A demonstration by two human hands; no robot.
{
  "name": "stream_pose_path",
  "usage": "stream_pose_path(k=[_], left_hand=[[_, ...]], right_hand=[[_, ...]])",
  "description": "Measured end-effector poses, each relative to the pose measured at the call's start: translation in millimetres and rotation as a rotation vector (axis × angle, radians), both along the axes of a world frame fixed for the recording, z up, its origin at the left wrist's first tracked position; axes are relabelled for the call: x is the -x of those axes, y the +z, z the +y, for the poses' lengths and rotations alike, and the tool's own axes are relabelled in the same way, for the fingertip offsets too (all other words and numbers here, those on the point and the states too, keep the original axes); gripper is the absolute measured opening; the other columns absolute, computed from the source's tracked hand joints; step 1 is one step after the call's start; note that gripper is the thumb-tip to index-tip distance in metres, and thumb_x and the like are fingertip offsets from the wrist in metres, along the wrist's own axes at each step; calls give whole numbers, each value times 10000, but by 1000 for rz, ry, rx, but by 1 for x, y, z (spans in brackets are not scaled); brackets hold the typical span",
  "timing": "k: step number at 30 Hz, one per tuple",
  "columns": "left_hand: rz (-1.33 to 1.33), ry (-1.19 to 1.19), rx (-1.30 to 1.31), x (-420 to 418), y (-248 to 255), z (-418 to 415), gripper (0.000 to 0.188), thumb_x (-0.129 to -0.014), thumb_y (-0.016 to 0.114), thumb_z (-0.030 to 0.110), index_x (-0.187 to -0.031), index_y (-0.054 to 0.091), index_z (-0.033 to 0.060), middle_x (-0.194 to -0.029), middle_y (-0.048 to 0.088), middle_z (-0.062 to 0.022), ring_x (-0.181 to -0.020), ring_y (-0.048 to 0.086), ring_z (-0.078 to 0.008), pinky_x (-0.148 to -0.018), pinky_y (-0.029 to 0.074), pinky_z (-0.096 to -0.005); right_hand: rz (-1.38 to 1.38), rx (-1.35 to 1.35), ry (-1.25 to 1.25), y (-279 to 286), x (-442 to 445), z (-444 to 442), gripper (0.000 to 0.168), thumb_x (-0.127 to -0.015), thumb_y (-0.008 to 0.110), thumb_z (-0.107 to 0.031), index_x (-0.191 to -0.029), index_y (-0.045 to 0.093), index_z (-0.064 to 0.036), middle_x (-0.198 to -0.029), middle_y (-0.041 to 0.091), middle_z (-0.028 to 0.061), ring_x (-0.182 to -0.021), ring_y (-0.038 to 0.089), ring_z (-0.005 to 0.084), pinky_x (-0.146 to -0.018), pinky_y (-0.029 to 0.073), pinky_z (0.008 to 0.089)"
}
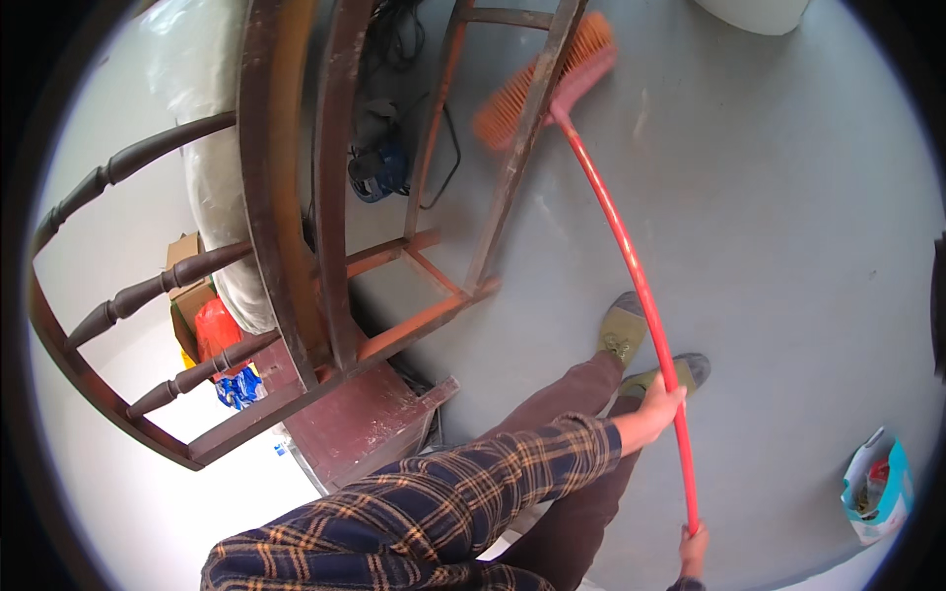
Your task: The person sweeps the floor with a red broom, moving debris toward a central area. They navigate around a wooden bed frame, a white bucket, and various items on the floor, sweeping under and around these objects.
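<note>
A broom with a red handle (628, 251) slants across the view. My left hand (652, 418) grips the handle partway down its length, above my shoes. At the handle's lower end, my right hand (692, 548) is closed around it. The broom's pink head (584, 81) and orange bristles (502, 107) are at the top, looking slightly blurred. A dark wooden rail (510, 177) of a furniture frame crosses in front of the bristles and hides part of them.
The wooden frame has turned spindles (140, 295) at left. Behind it are a blue corded power tool (380, 173) and plastic-wrapped material (222, 185). A reddish-brown wooden piece (347, 421) stands below. A teal-and-white bag (879, 487) sits at right, a white container (761, 15) at top. Grey floor (776, 221) lies around my shoes (624, 329).
</note>
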State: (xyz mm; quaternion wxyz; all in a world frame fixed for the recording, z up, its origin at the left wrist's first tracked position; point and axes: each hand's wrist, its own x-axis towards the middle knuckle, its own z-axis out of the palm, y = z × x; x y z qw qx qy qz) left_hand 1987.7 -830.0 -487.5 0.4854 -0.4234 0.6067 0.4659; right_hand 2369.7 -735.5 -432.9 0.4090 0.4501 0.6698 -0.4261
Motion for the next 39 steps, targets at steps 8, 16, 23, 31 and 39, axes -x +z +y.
stream_pose_path(k=[8, 16, 23, 31, 39], left_hand=[[236, 158, 228, 135, -92, -56, 169, -968, 454, 143, -1066, 329, 84, -734, 499, -92, -572, 556, -219, -489, 518, -378], [-8, 92, 214, 179, -85, -136, 242, -1018, 344, 241, -1134, 295, 35, -889, 521, -137, -703, 616, -276, -662, 579, -493], [-222, 130, 179, 71, -32, -71, 75, -974, 343, 150, -1018, 303, 104, -792, 500, -103, -610, 573, -243, -510, 528, -412], [-453, 32, 113, -44, 64, -4, 231, -954, 483, 166, -1090, 297, 149, -865, 554, -52, -742, 617, -189, -616, 541, -416], [-140, 79, 262, 23, -13, -38, 194, -946, 492, 141, -1068, 342, 125, -825, 545, -69, -667, 604, -203, -586, 549, -428]], right_hand=[[163, 42, 215, -126, 176, -5, 113, -838, 605, -99, -846, 521, -23, -761, 598, 247, -759, 570, 456, -642, 450, 501], [219, -122, 512, -86, 234, -25, 87, -831, 579, -85, -879, 518, -47, -660, 613, 202, -670, 615, 419, -648, 484, 508], [-81, -179, 385, 8, 127, 8, 124, -820, 599, -58, -932, 548, -39, -828, 620, 226, -814, 601, 420, -691, 475, 504], [-186, 7, 615, 108, -50, 74, 293, -916, 525, -322, -1089, 600, -98, -821, 649, 203, -694, 630, 401, -565, 489, 517], [-40, 72, 324, -24, 50, 37, 97, -828, 588, -61, -874, 510, -25, -778, 594, 245, -787, 558, 476, -632, 448, 506]])
